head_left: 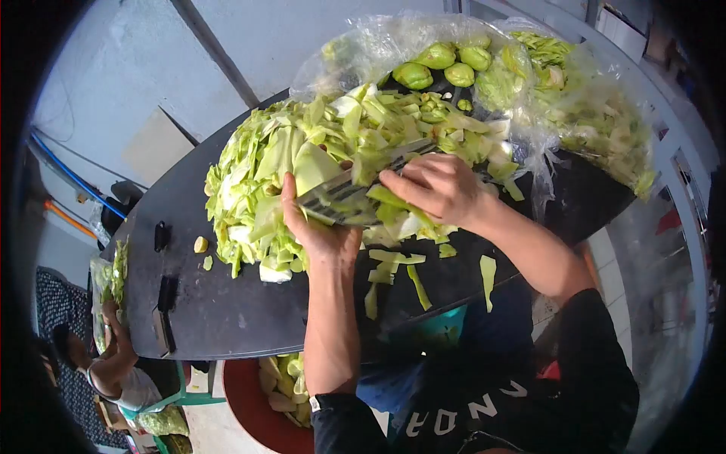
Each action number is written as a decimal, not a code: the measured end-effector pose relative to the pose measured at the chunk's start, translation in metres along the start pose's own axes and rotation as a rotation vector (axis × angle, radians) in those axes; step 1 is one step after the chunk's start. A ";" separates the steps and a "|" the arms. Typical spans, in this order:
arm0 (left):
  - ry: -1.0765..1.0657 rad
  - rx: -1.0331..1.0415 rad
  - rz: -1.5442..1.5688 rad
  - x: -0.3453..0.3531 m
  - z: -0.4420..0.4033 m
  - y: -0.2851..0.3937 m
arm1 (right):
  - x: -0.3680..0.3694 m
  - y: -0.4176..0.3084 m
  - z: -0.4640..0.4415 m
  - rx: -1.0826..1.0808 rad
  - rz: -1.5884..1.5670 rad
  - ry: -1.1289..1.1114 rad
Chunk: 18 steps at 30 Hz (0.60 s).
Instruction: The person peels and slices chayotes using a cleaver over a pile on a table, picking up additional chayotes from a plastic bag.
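Note:
My left hand grips the lower left end of a flat slicer with dark and pale stripes, its thumb on the near side and its other fingers hidden beneath. The slicer slants up to the right over the table, partly blurred. My right hand is closed over its right part, pinching a green piece of chayote against it. Behind and under both hands spreads a large heap of pale green chayote slices. Several loose strips lie just below the slicer.
Several whole chayotes sit at the back of the dark table, beside clear plastic bags of slices. A red tub with pale pieces stands below the front edge. At far left, another person handles a bag of greens.

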<state>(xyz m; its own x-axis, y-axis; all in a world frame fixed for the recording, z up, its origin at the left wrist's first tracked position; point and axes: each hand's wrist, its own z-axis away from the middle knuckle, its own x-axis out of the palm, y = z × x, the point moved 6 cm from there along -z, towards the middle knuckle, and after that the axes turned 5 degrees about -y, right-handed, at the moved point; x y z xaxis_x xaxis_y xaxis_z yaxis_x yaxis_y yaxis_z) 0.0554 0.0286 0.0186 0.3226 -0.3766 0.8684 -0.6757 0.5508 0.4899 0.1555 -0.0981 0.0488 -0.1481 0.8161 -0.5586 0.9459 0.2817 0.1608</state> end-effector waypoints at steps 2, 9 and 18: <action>-0.029 -0.042 -0.063 0.001 0.000 -0.002 | 0.005 -0.003 -0.001 0.001 -0.025 -0.018; -0.187 -0.034 -0.127 -0.001 -0.004 -0.003 | 0.013 0.030 0.006 0.245 0.042 -0.051; -0.235 -0.095 -0.102 -0.005 -0.009 -0.008 | 0.026 0.034 0.005 0.359 0.064 -0.172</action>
<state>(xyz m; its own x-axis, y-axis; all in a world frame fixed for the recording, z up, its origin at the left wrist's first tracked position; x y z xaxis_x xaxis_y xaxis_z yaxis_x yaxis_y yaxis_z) 0.0654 0.0326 0.0108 0.2155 -0.5907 0.7776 -0.5788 0.5641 0.5889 0.1853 -0.0698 0.0357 -0.0640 0.7216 -0.6893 0.9969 0.0140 -0.0779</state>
